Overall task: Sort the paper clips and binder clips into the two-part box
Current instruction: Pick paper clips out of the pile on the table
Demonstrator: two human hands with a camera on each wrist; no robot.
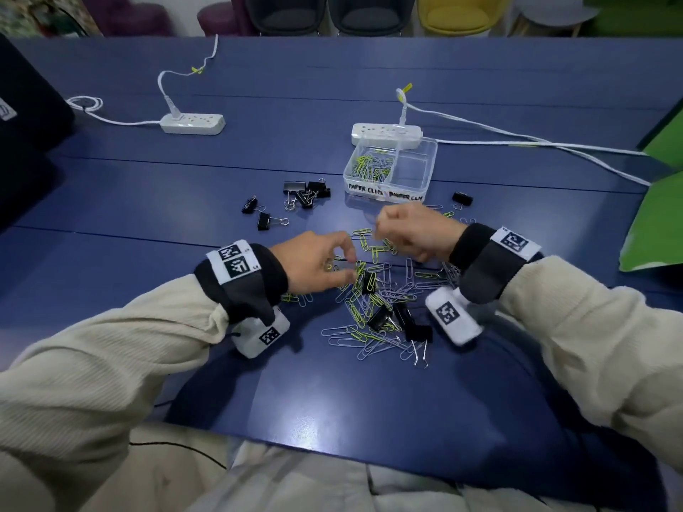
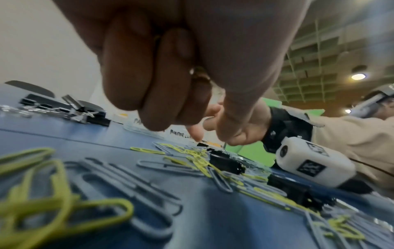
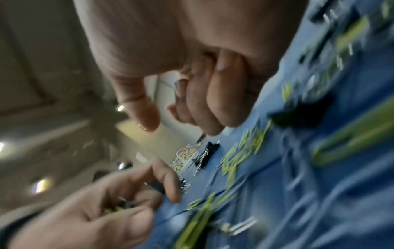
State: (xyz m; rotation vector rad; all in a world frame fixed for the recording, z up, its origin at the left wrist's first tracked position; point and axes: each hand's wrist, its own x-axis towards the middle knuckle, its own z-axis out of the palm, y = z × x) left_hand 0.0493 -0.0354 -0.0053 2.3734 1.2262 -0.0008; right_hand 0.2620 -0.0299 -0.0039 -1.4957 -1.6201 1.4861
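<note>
The clear two-part box [image 1: 431,168] stands at the back, its left half holding paper clips [image 1: 371,166], its right half bare. A mixed pile of green and grey paper clips [image 1: 354,315] with black binder clips [image 1: 406,323] lies between my hands. My left hand [image 1: 345,267] is down at the pile's left edge, fingers curled round a few paper clips [image 3: 115,208]. My right hand [image 1: 380,223] is lifted just in front of the box, curled, pinching what looks like a thin grey paper clip [image 3: 177,86]. The right wrist view is blurred.
Several binder clips [image 1: 305,194] lie left of the box and one [image 1: 462,198] to its right. Two white power strips [image 1: 193,123] [image 1: 386,134] with cables sit farther back, one touching the box. A black object [image 1: 26,116] is at far left, green panels [image 1: 658,216] at right.
</note>
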